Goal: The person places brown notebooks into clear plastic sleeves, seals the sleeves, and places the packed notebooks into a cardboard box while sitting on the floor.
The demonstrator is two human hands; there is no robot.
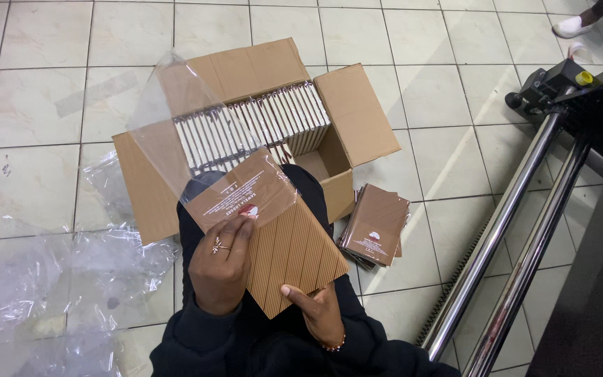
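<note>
I hold a stack of thin brown booklets (294,251) over my lap, partly inside a clear plastic sleeve (176,132) that rises toward the box. My left hand (221,262), with a ring on it, grips the stack's upper left side where the sleeve covers it. My right hand (319,311) supports the stack's lower corner from beneath, thumb on top. Just beyond stands an open cardboard box (354,115) holding a row of upright brown booklets.
A small pile of brown booklets (376,225) lies on the tiled floor right of the box. Crumpled clear plastic (43,293) covers the floor at left. A machine with two metal rails (518,216) runs along the right. Another person's shoe (570,26) is at the top right.
</note>
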